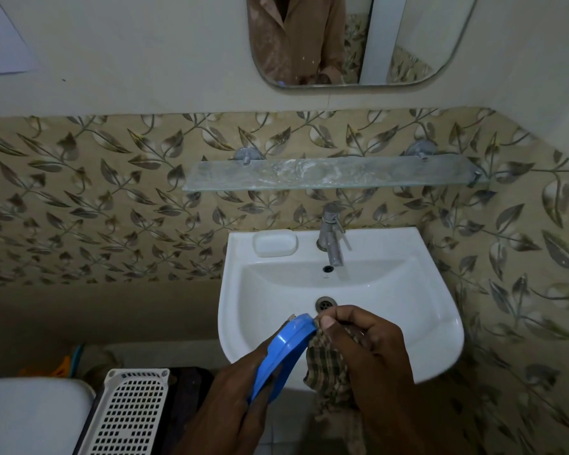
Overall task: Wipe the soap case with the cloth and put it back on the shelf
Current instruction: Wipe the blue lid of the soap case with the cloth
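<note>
Over white sink (440, 326) | left grip (243, 382) holds blue soap case (283, 353) | right grip (365, 349) pinches checked cloth (326, 366) | glass shelf (335, 174) on leaf-tiled wall

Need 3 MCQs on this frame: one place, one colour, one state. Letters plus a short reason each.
1. Where does the white soap bar lie?
A. on the glass shelf
B. on the sink ledge left of the tap
C. in the basin by the drain

2. What colour is the soap case?
A. blue
B. red
C. white

3. What does the right hand hold?
A. nothing, fingers straight
B. the tap lever
C. the checked cloth, against the case's edge

Answers:
1 B, the bar sits on the sink rim beside the tap, while the glass shelf carries only smears.
2 A, the case gripped by the left hand is bright blue.
3 C, the fingers pinch the checked cloth at the case's upper end.
</note>
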